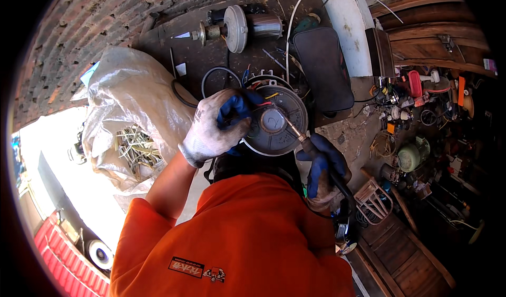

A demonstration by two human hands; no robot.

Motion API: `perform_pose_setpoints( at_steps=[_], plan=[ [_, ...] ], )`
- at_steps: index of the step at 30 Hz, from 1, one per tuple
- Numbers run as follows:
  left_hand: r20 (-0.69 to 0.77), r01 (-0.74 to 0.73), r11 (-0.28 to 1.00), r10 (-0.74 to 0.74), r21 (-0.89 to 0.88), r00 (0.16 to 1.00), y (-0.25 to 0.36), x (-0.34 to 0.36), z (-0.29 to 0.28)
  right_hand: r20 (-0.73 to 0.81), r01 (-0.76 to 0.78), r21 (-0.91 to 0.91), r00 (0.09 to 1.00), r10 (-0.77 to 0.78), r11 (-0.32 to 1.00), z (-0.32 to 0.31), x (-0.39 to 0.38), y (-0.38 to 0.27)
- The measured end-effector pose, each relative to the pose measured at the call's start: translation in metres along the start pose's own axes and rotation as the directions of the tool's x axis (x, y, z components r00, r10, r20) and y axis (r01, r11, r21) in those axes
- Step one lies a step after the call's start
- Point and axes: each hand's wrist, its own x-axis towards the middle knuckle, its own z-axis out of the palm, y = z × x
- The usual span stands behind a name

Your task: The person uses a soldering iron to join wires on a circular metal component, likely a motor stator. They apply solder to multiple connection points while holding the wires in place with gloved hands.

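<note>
My left hand (pixel 219 119), in a white glove with blue-coated fingers, is closed in a pinch on a thin red wire (pixel 265 104). A soldering iron (pixel 291 125) is gripped by its dark handle in my gloved right hand (pixel 326 166). Its metal tip points up and left, close to the end of the red wire; whether they touch is too small to tell. Beneath both hands is a round grey motor housing (pixel 297 112) with a mark on its central disc. A short yellow wire (pixel 272 95) sticks out near its upper edge.
Beyond the housing, a motor rotor (pixel 235 29) with a round end plate lies on the dark bench, near a black case (pixel 322 68). A plastic sack (pixel 134 86) of scrap wire stands left. Tools, cables and a green motor (pixel 414 156) crowd the right, by a wooden stool (pixel 374 199).
</note>
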Motion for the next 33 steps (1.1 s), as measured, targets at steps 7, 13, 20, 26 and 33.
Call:
perform_pose_setpoints(
  at_steps=[7, 13, 20, 26, 33],
  plan=[
    [0.018, -0.004, 1.000, 0.004, 0.006, 1.000, 0.0024, 0.0006, -0.0010, 0.012, 0.021, -0.011, 1.000, -0.021, 1.000, -0.0019, -0.0017, 0.0020],
    [-0.015, -0.020, 0.999, 0.020, 0.032, 1.000, 0.0023, 0.0000, 0.0020, 0.023, 0.018, 0.005, 1.000, -0.018, 1.000, -0.0013, -0.0005, 0.0016],
    [0.022, 0.034, 0.999, -0.034, 0.002, 0.999, 0.0003, 0.0017, 0.0013, 0.032, 0.032, 0.003, 0.999, -0.033, 0.999, -0.0019, -0.0005, 0.0026],
    [0.023, 0.038, 0.999, -0.038, 0.022, 0.999, -0.0010, 0.0023, 0.0028, 0.034, 0.059, -0.015, 0.998, -0.059, 0.998, -0.0009, 0.0001, 0.0021],
    [0.020, 0.008, 1.000, -0.008, 0.006, 1.000, -0.0001, 0.0044, 0.0046, 0.032, 0.040, -0.036, 0.999, -0.039, 0.999, -0.0008, -0.0001, 0.0018]
  ],
)
